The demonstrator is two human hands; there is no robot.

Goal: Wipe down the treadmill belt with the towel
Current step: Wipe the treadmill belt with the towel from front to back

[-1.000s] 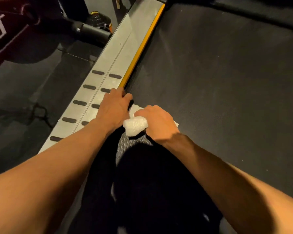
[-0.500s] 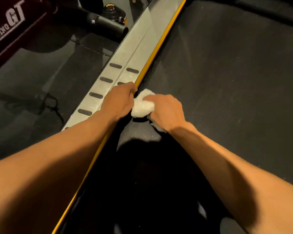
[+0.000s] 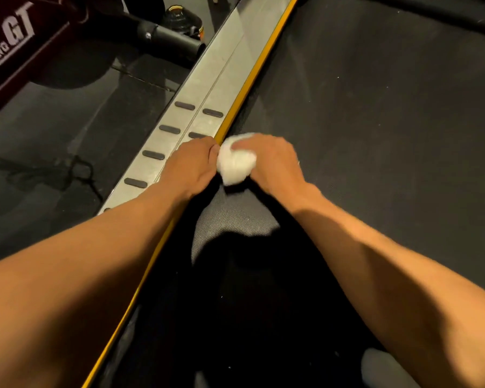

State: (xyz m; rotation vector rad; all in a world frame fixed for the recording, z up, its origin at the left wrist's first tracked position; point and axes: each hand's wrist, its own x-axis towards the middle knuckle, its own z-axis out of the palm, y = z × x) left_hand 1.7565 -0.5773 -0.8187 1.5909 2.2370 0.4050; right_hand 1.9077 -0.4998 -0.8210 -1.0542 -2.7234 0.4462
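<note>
The dark treadmill belt [image 3: 375, 141] fills the right side of the view. A bunched white towel [image 3: 235, 165] lies on the belt's left edge, right beside the yellow strip [image 3: 259, 63]. My right hand [image 3: 273, 161] grips the towel from above and presses it onto the belt. My left hand [image 3: 189, 168] rests on the silver side rail [image 3: 205, 85], knuckles up, its fingertips bent down at the rail's inner edge and touching the towel. Both forearms reach in from the bottom of the view.
The side rail carries several dark grip pads [image 3: 153, 154]. Left of it is dark floor with a tangled cable [image 3: 67, 175], a maroon machine frame [image 3: 14, 43] and a black tube [image 3: 168, 37]. My dark-clothed legs [image 3: 249, 303] cover the near belt.
Both hands and the towel have slid forward along the belt's left edge. The towel has gone from partly spread under my right hand to a tighter bunch between the hands.
</note>
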